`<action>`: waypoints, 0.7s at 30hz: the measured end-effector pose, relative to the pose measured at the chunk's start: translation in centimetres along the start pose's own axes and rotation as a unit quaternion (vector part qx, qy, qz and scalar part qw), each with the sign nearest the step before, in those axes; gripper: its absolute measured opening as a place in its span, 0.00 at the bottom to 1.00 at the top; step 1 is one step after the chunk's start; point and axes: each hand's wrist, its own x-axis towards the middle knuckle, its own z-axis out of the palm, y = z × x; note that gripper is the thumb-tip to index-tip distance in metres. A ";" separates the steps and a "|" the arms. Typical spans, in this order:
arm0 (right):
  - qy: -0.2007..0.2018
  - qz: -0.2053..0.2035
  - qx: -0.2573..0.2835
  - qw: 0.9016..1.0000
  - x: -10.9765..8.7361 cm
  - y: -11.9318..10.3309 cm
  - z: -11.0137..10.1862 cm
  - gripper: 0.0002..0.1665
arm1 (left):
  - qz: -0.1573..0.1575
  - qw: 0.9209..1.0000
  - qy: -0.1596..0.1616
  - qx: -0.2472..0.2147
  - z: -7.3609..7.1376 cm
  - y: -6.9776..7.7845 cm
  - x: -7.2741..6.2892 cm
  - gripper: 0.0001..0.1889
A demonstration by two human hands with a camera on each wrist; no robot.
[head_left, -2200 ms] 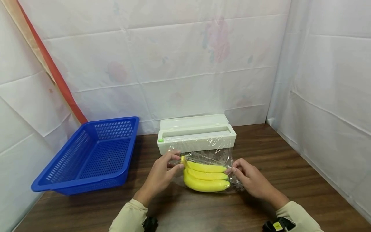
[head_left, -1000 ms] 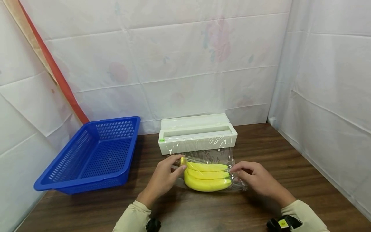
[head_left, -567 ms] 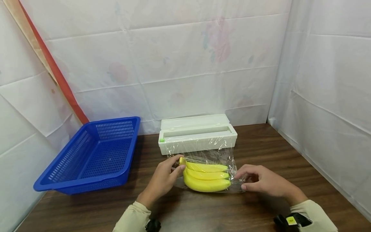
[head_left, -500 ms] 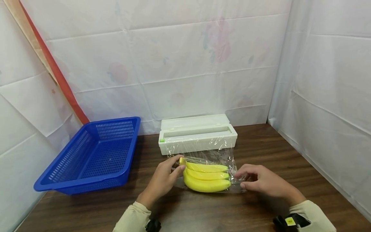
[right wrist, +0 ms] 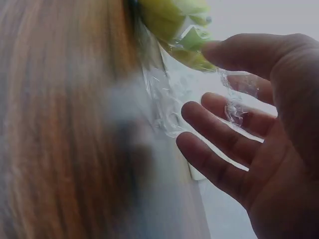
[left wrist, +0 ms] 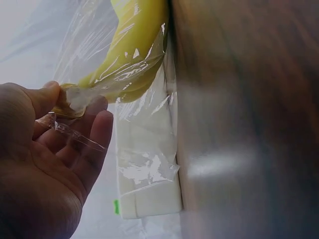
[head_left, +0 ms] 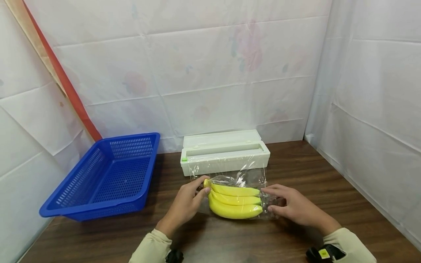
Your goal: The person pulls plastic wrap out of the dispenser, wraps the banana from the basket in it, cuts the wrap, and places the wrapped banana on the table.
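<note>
A bunch of yellow bananas (head_left: 235, 210) lies in front of me in the head view, covered by clear cling film (head_left: 253, 177) that runs back to a white dispenser box (head_left: 227, 165). My left hand (head_left: 184, 202) pinches the stem end between thumb and fingers, with film caught there. In the left wrist view the stem (left wrist: 70, 102) shows through the film. At the green-tipped ends, my right hand (head_left: 296, 204) has its fingers loosely spread. Its thumb (right wrist: 239, 52) is right at a banana tip in the right wrist view, with loose film edge hanging by the fingers.
A blue plastic basket (head_left: 144, 186) stands at the left of the brown wooden table (head_left: 329, 175). The dispenser's lid (head_left: 222, 137) is raised at the back. White patterned sheets (head_left: 204, 73) hang behind and at both sides.
The right hand shifted right along the film, its thumb and fingers spreading, then came back slightly toward the banana tips. The left hand has stayed at the stem, and the bananas are nearly where they were.
</note>
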 end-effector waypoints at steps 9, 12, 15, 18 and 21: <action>-0.004 0.067 0.108 0.992 0.4 -0.2 0.5 0.24 | -0.012 1.000 0.001 0.002 -0.1 0.3 -0.1 0.16; 0.010 0.063 0.129 0.990 0.6 -0.3 0.6 0.22 | -0.013 1.000 0.003 0.004 -0.1 0.2 -0.1 0.17; 0.041 0.063 0.099 0.992 0.5 -0.5 0.5 0.18 | -0.017 1.000 0.006 0.008 -0.1 0.3 -0.2 0.17; 0.059 0.054 0.102 0.992 0.4 -0.5 0.3 0.14 | -0.020 1.000 0.006 0.009 -0.1 0.3 -0.2 0.17; 0.061 0.042 0.138 0.988 0.3 -0.5 0.1 0.12 | -0.020 1.000 0.005 0.005 -0.2 0.4 -0.2 0.17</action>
